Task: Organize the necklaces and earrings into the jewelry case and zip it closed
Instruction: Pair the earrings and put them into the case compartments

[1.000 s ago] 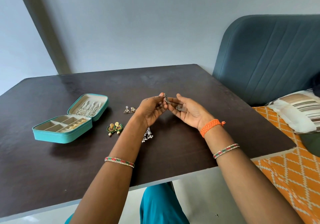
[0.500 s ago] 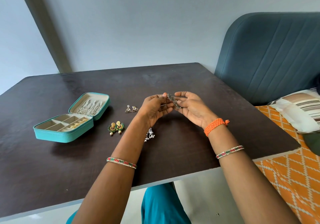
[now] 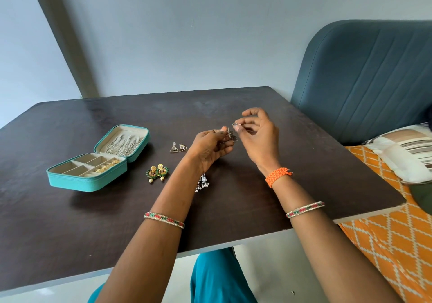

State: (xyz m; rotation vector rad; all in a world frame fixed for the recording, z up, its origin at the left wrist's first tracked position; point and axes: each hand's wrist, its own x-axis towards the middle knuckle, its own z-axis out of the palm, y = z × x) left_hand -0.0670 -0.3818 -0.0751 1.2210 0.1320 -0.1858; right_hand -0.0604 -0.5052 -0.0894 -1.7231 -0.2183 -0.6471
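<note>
Since a second ago the right hand [image 3: 258, 134] has lifted and drawn apart from the left hand [image 3: 210, 147]. Each pinches a small dark metal earring piece [image 3: 232, 135], perhaps stud and backing; too small to tell. At nine o'clock on the dark worktop [image 3: 70, 232] the teal jewelry case [image 3: 88, 181] lies open, silvery chains in its lid, gold pieces in one compartment. Green-gold drops [image 3: 157, 171], triangle studs [image 3: 178, 148] and a pearl cluster [image 3: 203, 183] remain out; zipping remains.
</note>
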